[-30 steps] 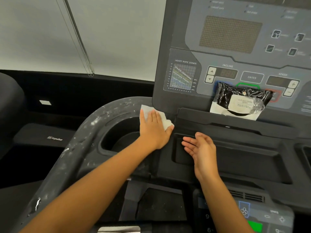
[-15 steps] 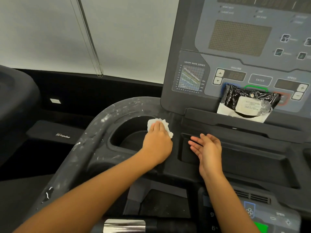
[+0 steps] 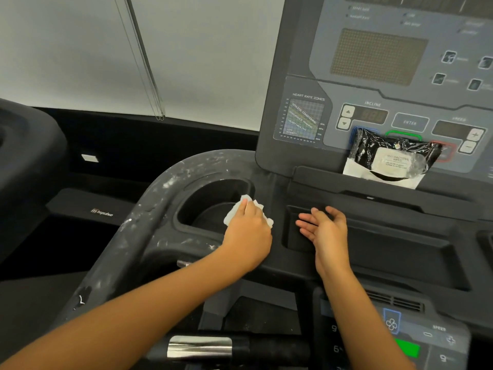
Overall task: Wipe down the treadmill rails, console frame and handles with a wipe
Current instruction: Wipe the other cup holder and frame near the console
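My left hand (image 3: 248,231) presses a crumpled white wipe (image 3: 233,213) onto the right rim of the round cup holder (image 3: 208,201) in the dark treadmill console frame (image 3: 272,188). White smears and dust cover the curved left frame rail (image 3: 149,206). My right hand (image 3: 325,231) rests with straight fingers on the left edge of the console's shallow centre tray (image 3: 386,244), holding nothing. A handle with a chrome sensor plate (image 3: 200,347) runs across the bottom.
A black pack of wipes (image 3: 386,161) leans against the console panel (image 3: 373,76) over its coloured buttons. A lower keypad with a green button (image 3: 405,348) sits at the bottom right. Another dark machine (image 3: 29,166) stands to the left, under a white window blind (image 3: 80,49).
My left hand has slid the wipe down from the console's lower left corner to the cup holder's rim, and the wipe is more bunched. My right hand stays on the tray edge.
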